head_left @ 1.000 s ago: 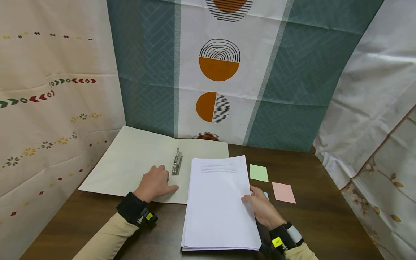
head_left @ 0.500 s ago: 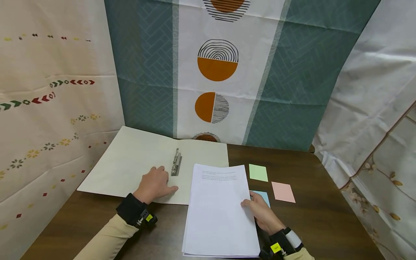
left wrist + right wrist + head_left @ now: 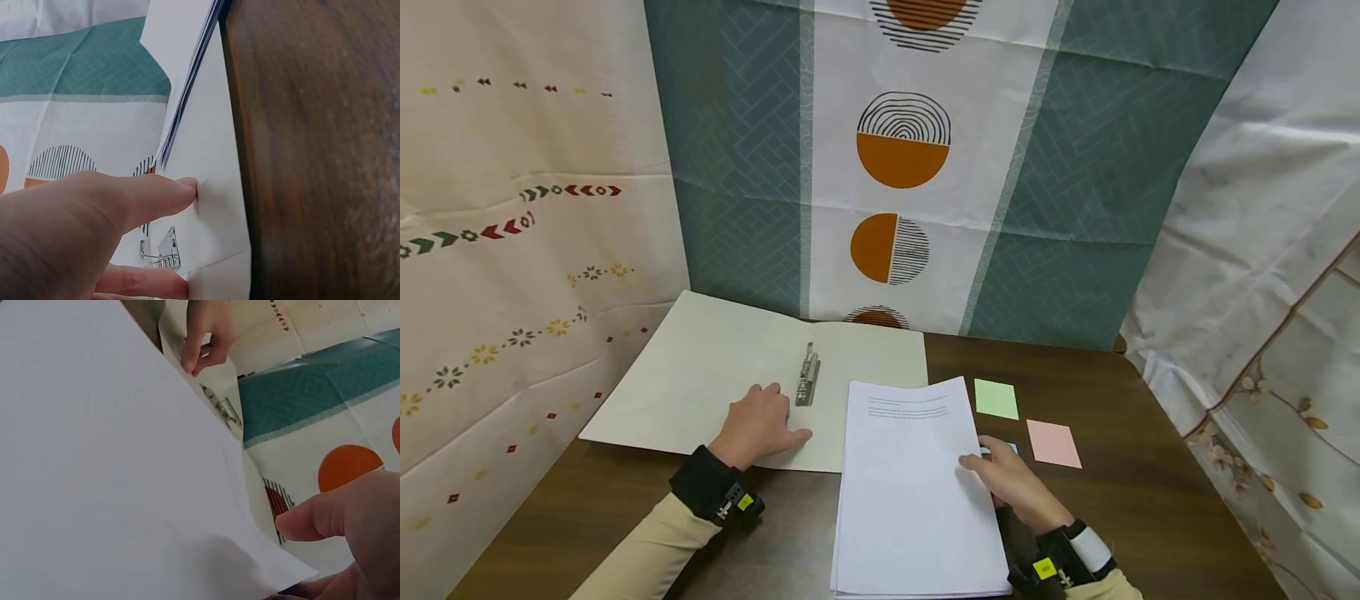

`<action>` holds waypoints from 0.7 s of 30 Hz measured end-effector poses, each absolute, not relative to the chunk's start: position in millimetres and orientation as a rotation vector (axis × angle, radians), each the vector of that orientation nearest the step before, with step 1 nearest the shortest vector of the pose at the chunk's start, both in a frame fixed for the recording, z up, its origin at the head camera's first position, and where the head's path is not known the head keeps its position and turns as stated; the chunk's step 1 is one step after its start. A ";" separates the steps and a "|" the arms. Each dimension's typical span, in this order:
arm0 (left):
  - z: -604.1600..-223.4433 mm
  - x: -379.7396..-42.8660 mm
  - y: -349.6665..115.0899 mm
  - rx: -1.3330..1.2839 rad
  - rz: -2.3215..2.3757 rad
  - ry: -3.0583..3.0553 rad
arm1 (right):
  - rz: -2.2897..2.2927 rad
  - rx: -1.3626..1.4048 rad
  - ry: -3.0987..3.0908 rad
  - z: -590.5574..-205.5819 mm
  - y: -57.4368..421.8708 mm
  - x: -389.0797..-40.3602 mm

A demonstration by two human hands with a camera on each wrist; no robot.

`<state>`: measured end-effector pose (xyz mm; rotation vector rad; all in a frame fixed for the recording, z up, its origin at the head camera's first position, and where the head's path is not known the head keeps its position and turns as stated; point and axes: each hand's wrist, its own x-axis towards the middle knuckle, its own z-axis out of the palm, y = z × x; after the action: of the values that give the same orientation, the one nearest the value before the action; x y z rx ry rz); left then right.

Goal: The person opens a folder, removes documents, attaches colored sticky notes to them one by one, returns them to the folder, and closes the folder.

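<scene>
A white file folder [image 3: 715, 367] lies spread open at the back left of the table, with a metal clip [image 3: 807, 377] near its fold. My left hand [image 3: 756, 427] rests on the folder just below the clip, thumb stretched to the right; the left wrist view shows the thumb [image 3: 156, 195] touching the white surface. In front of me, a stack of paper [image 3: 917, 492] with a few printed lines at its top overlaps the folder's lower right part. My right hand [image 3: 1017, 483] holds its right edge, thumb on top and fingers beneath.
Right of the stack lie a green sticky note [image 3: 997, 399] and a pink sticky note [image 3: 1054, 443]. A blue sticky note [image 3: 1013, 448] is mostly hidden behind my right hand. Patterned cloth [image 3: 887, 167] hangs along the table's back edge.
The paper stack has come toward me, then shifted slightly right with my right hand. The blue note showed more half a second ago. My left hand has stayed in place.
</scene>
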<state>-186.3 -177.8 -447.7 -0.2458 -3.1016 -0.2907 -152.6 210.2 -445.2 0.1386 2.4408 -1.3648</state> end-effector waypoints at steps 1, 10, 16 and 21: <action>-447.9 -186.0 -177.6 -0.245 -0.289 -3.104 | -1.341 0.128 2.464 -444.3 210.9 -152.7; -448.7 -185.9 -176.7 -0.245 -0.273 -3.105 | -1.215 0.058 2.602 -444.0 220.0 -154.5; -448.1 -185.6 -177.1 -0.259 -0.260 -3.092 | -1.012 -0.053 2.778 -433.4 229.9 -155.6; -447.8 -185.7 -177.8 -0.250 -0.260 -3.094 | -0.866 -0.138 2.905 -427.9 242.1 -161.8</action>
<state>-185.7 -177.8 -447.8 -0.2502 -3.0940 -0.2601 -161.8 242.1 -427.9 -0.1381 2.9051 -0.8656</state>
